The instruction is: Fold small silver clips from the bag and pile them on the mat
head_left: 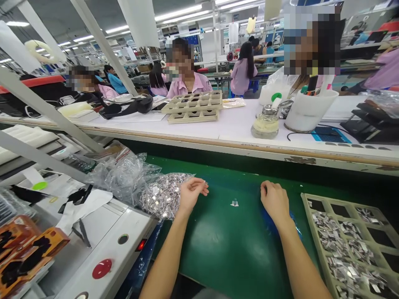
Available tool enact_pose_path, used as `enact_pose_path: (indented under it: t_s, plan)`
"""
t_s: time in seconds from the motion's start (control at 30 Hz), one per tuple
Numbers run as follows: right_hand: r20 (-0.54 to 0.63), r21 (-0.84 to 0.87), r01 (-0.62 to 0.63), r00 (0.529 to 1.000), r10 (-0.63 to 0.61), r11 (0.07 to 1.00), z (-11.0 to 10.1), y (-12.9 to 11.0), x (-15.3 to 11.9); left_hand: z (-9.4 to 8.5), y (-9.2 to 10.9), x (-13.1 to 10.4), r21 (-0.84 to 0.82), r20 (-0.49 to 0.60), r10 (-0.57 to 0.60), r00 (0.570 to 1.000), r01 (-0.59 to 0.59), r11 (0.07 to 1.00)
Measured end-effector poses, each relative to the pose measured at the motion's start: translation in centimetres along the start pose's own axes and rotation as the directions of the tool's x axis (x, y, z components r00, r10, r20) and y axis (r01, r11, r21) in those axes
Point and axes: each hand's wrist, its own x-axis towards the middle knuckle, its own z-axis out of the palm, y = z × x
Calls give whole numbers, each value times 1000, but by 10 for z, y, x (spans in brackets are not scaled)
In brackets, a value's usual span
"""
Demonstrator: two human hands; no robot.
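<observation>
My left hand is closed in a pinch at the right edge of a clear plastic bag full of small silvery metal parts. Whatever its fingertips hold is too small to make out. My right hand rests over the green mat, its fingers curled in and partly hidden, so their contents do not show. Beneath that wrist lies something blue and shiny. Between the hands, one small metal part lies on the mat. To the right, a compartment tray contains many similar parts.
A grey machine with a red button stands at left. Ahead, a raised white shelf carries stacked trays, a glass jar and a white cup of pens. Several people sit beyond it.
</observation>
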Motion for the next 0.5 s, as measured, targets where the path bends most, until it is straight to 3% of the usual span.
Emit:
enact_pose_path:
  t_s: [0.07, 0.13, 0.23, 0.33, 0.4, 0.5]
  plan:
    - [-53, 159, -41, 997, 50, 986, -5, -11, 0, 12, 1, -7, -215, 66, -96, 993, 108, 971]
    - [-71, 455, -49, 993, 91, 889, -10, -27, -1, 24, -1, -13, -331, 126, -176, 976, 209, 920]
    - [12, 840, -47, 998, 69, 540, -15, -57, -6, 39, -9, -20, -399, 186, -281, 941, 334, 854]
    - [91, 945, -86, 996, -2, 316, -14, -83, -16, 51, -18, -24, -417, 217, -337, 916, 399, 817]
    - [121, 954, -105, 992, -39, 281, -12, -94, -22, 57, -23, -27, -415, 233, -341, 911, 411, 812]
    - [125, 943, -103, 991, -51, 317, -8, -102, -27, 64, -27, -30, -409, 228, -326, 917, 394, 823]
